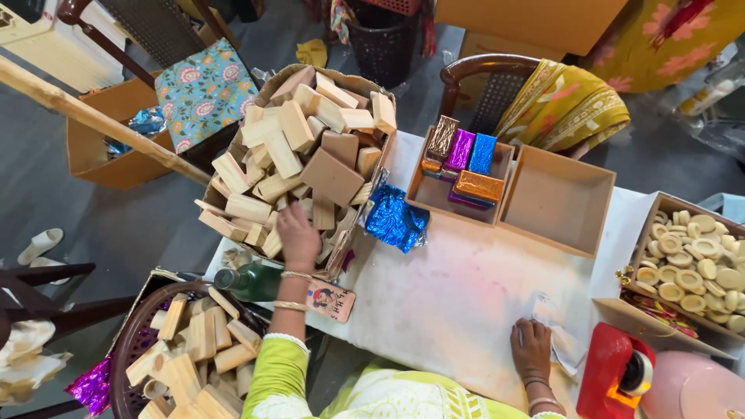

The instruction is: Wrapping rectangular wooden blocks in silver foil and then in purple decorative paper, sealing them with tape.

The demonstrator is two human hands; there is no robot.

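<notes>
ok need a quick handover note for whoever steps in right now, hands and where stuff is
Left hand: reaching into the cardboard box of wooden blocks, on a block; grip unclear.
Right hand: flat on white paper on the table.
Done: several foil-wrapped blocks lie in one tray.
Left: the neighbouring tray is empty; blue foil lies loose; many blocks are unwrapped.

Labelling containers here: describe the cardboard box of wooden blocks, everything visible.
The cardboard box is brown, open-topped and heaped above its rim with pale wooden blocks lying at all angles. It sits at the white table's far left corner. The left hand reaches into its near side; crumpled blue foil lies against its right wall.
</notes>
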